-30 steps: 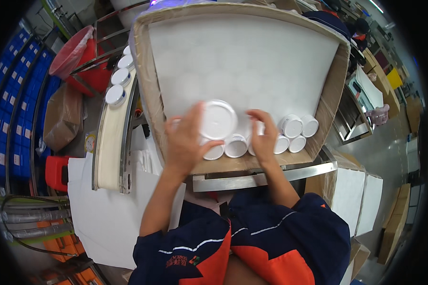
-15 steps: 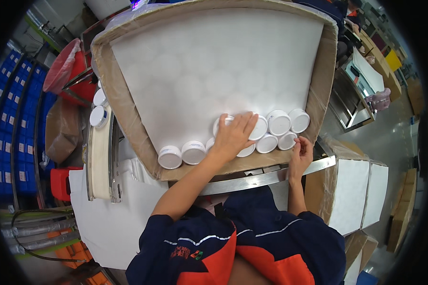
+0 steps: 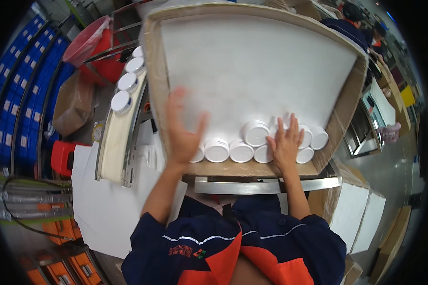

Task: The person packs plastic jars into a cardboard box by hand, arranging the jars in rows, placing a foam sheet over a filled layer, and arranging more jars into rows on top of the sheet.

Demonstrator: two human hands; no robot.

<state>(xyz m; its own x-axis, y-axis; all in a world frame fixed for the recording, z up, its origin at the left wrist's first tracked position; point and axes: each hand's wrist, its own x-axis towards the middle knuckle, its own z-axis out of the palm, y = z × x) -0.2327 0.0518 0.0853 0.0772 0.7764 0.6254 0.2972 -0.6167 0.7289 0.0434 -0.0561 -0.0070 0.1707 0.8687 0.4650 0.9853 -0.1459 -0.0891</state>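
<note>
Head view, listed from left to right.

Blue crates (image 3: 14,95): stacked rows along the far left wall. Below them sits a red stool (image 3: 64,156).

Red bin (image 3: 97,52): lined with a clear bag, standing behind the conveyor.

Conveyor (image 3: 116,137): a narrow pale belt carrying four white jars with lids (image 3: 121,101) in single file, well apart from both hands.

Cardboard box (image 3: 157,85): large, open, tilted toward the person, lined with a white sheet (image 3: 257,71).

Left hand (image 3: 183,133): raised in the air over the box's near left corner, fingers spread and holding nothing; motion-blurred.

White jars (image 3: 228,149): a row lying along the box's near wall, lids facing outward, touching one another. They look like light, rigid plastic with smooth, somewhat slippery sides, probably not fragile. The best grip would be around the lid rim, or flat-palmed against the lid face.

Right hand (image 3: 285,142): laid flat on the jars at the right of the row, fingers spread, pressing rather than pinching.

White cartons (image 3: 361,213): stacked beside the box at lower right.
</note>
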